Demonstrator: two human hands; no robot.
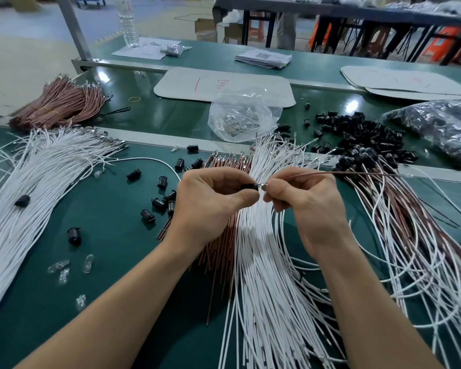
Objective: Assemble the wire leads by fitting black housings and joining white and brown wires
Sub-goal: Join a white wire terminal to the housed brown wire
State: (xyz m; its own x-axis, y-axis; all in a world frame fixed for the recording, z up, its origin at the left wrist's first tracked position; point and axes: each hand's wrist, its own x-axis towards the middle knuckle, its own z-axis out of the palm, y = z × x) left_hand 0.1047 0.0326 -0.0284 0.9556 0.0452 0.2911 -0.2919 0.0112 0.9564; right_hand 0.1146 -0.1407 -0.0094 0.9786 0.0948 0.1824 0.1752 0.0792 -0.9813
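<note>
Both hands are up over the middle of the green bench (pixel 104 275), almost touching.

Left hand (pixel 210 198): thumb and forefinger pinch one black housing (pixel 248 186), other fingers curled under. Right hand (pixel 304 201): fingertips pinch a single brown wire (pixel 357 173) right behind its metal terminal (pixel 264 185). The terminal sits at the housing's mouth; can't tell if it's seated. The rest of the wire runs off to the right, level, above the clutter.

Directly under the hands: a fan of white wires (pixel 264 275) with a brown wire bundle (pixel 224 251) tight against its left edge, partly under the left wrist.

Right side is packed: tangled mixed leads (pixel 410 235) run down to the near edge, with a pile of loose housings (pixel 357 134) behind them. A clear plastic bag (pixel 242 113) sits past the raised rail (pixel 149 135).

Left side: a big white wire bundle (pixel 37 182) sweeps along the edge. Between it and the left forearm is the only bare green patch, dotted with stray housings (pixel 157 203) and a few clear bulbs (pixel 61 267).

A second brown bundle (pixel 59 105) is at far back left, well apart.
</note>
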